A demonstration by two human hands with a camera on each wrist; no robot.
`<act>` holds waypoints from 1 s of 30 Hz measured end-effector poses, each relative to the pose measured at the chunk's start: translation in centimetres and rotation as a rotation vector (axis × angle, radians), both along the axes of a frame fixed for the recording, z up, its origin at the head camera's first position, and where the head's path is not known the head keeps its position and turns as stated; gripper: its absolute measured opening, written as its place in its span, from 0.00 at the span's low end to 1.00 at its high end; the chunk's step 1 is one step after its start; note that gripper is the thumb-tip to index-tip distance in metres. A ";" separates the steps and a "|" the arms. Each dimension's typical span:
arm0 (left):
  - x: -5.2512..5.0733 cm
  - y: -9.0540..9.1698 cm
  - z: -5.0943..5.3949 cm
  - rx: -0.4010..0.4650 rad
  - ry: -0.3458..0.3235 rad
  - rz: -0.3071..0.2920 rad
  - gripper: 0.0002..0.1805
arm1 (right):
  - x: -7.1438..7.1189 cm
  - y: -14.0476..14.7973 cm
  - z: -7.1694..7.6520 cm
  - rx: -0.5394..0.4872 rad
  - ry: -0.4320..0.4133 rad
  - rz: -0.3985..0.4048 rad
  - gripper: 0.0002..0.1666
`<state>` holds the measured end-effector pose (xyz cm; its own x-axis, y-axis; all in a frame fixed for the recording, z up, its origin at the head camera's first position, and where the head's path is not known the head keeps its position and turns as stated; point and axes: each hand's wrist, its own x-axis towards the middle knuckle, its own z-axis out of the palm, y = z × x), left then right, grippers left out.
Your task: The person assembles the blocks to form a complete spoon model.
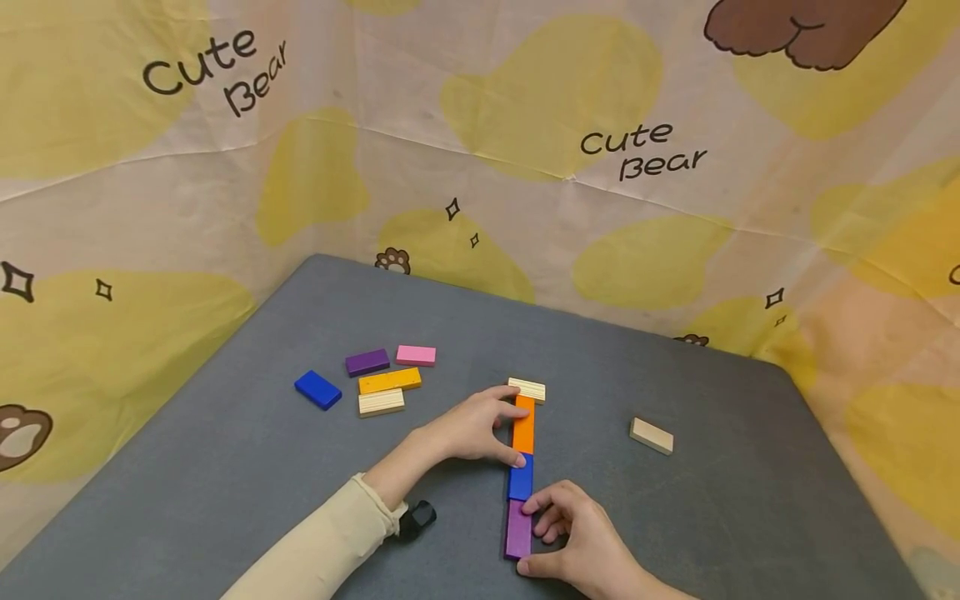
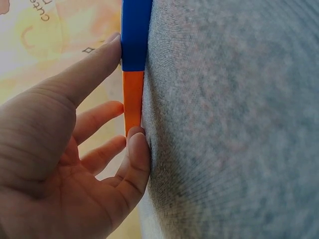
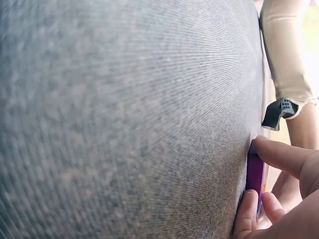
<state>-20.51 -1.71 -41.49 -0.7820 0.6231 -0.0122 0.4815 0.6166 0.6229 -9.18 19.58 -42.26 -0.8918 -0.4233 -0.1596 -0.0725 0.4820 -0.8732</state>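
Note:
On the grey table, an orange block [image 1: 523,432], a blue block [image 1: 521,482] and a purple block [image 1: 518,530] lie end to end in a line. A pale wooden block [image 1: 529,390] lies crosswise at its far end. My left hand [image 1: 480,427] reaches over from the left, its thumb on the blue block and its fingertips touching the orange block [image 2: 132,99]. At the near end, my right hand [image 1: 581,537] holds the purple block [image 3: 255,174] between the thumb at its near end and the fingers along its right side.
Left of the line lie another blue block [image 1: 318,390], a second purple block [image 1: 367,362], a pink block [image 1: 416,356], a yellow-orange block [image 1: 390,381] and a wooden block [image 1: 381,403]. One more wooden block [image 1: 652,436] lies at the right. Printed cloth [image 1: 525,183] stands behind the table.

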 end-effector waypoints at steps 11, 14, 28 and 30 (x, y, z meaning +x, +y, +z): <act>0.0 0.0 0.0 -0.004 0.006 0.005 0.37 | -0.1 0.0 0.2 0.029 0.003 0.006 0.29; 0.0 -0.1 0.0 -0.002 0.006 0.001 0.37 | -0.2 0.0 0.2 0.041 -0.009 0.007 0.29; 0.0 0.0 0.2 0.013 -0.011 0.006 0.37 | -0.1 -0.1 0.3 0.032 0.000 0.010 0.29; 0.0 0.0 0.3 0.014 -0.013 0.006 0.37 | -0.1 -0.1 0.3 0.030 -0.003 0.006 0.29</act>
